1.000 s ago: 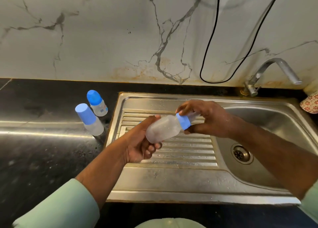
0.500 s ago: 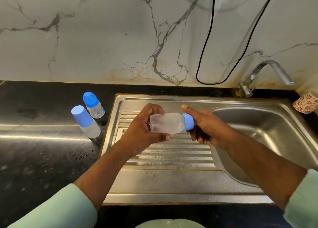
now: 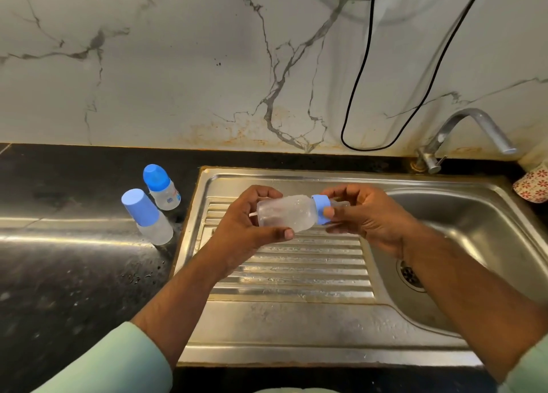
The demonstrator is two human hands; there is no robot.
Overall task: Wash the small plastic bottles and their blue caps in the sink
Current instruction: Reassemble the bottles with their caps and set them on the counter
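Right over the ribbed draining board of the steel sink (image 3: 296,327), the person holds a small clear plastic bottle (image 3: 286,217) on its side, base to the left and neck to the right. The left hand (image 3: 246,229) grips the bottle's body, fingers curled over the far side and the thumb pressed along the near edge. The right hand (image 3: 364,214) curls round the neck end, its thumb lying on the blue ring cap (image 3: 321,209) and its fingers wrapped behind a clear tip that sticks out past the ring. Both sleeves are pale green. On the black counter (image 3: 74,274) just left of the sink stand two more small bottles close together: the nearer one (image 3: 146,216) with a tall blue cover, tilted in the wide view, and the farther one (image 3: 161,186) with a rounded blue cap. At the back right a bent metal tap (image 3: 462,134) reaches toward the basin, whose drain (image 3: 410,275) shows beside the right forearm. A black cable (image 3: 361,96) hangs in a loop on the marble wall.
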